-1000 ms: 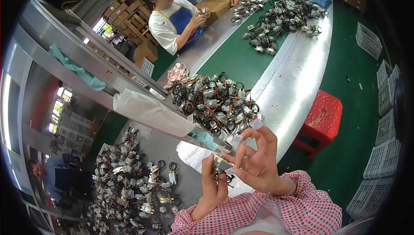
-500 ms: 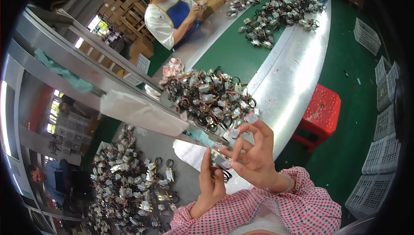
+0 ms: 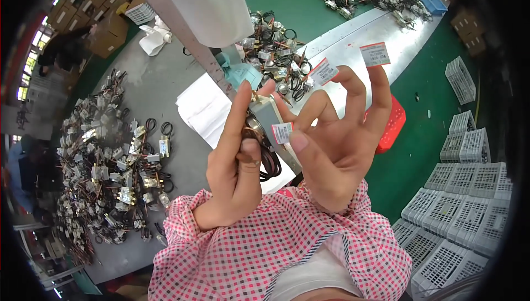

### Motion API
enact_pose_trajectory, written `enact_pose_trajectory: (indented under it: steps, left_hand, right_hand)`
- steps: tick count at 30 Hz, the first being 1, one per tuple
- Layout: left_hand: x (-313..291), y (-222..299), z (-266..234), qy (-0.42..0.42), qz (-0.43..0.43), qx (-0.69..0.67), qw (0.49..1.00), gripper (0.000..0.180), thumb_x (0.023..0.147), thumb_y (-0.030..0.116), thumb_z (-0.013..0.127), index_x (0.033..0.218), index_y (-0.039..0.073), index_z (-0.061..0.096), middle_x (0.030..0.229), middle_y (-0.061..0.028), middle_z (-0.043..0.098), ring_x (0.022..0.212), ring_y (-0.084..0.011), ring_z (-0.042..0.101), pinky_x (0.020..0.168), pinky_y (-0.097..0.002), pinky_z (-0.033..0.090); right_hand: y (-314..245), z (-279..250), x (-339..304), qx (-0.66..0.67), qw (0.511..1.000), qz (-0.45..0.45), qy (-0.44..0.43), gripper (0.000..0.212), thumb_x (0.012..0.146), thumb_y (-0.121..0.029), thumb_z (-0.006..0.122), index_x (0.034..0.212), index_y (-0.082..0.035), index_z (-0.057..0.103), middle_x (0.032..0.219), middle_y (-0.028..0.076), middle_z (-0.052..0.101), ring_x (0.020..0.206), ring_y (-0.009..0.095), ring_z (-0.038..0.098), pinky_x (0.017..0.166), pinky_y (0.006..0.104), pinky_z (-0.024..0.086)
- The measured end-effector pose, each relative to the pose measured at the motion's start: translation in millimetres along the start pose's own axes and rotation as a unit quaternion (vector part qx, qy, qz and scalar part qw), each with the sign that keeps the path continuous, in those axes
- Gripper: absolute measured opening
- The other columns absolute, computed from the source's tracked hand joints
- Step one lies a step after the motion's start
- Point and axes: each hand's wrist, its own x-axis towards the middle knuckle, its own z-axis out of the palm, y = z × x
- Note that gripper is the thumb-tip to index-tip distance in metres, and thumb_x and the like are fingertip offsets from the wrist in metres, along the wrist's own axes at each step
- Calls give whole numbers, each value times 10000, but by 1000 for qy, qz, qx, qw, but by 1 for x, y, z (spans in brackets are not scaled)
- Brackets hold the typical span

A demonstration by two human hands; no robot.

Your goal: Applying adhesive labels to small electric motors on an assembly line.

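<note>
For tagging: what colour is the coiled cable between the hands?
Black coiled cable, best in the head view.

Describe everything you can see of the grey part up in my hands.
The grey part is box-shaped, with a flat, matt, metal-looking face and brass-coloured bits near its upper end. Dark cable hangs coiled below it. It is held up at a tilt: your left hand grips it from the left, and your right hand has its thumb near the right edge, beside a white-and-red label over the grey face. Whether that label is stuck down, I cannot tell.
</note>
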Motion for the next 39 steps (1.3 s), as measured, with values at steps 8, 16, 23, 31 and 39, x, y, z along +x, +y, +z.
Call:
enact_pose_trajectory:
  steps: [8,16,23,31,39]
  left_hand:
    - [-6,1,-2,62,-67,51,994,465,949,228,362,1310,-60,309,1016,-66,571,612,-16,340,560,-157,295]
    - [-1,-2,-2,66,-45,55,995,450,947,200,356,1316,-51,302,1073,-97,569,591,-18,310,549,-152,277]
    - [-3,0,-3,58,-102,53,992,444,951,221,353,1310,-41,328,1006,-41,555,595,-26,282,536,-165,255]
    - [-4,-3,-8,24,-112,59,992,473,955,245,330,1335,-29,264,1211,-208,480,973,-137,516,821,-242,400]
    - [-4,-9,-6,40,-69,49,996,477,957,255,319,1337,-27,259,1248,-227,450,1025,-159,514,861,-260,398]
  right_hand:
    - [3,3,1,-34,999,8,-14,905,677,151,576,1369,-90,44,1256,127,282,734,146,508,884,472,440]
    - [6,2,4,-51,997,42,-29,898,702,154,562,1369,-120,26,1251,111,276,774,139,523,882,410,454]
    - [4,0,5,-53,997,56,-26,897,705,158,550,1369,-125,18,1249,107,268,793,139,530,887,409,454]
    - [6,2,6,-48,998,47,-21,847,684,138,520,1354,-61,39,1197,150,250,755,114,525,895,386,452]
    - [7,4,7,-46,998,44,-19,825,691,139,505,1353,-60,54,1204,146,247,743,104,515,894,390,449]
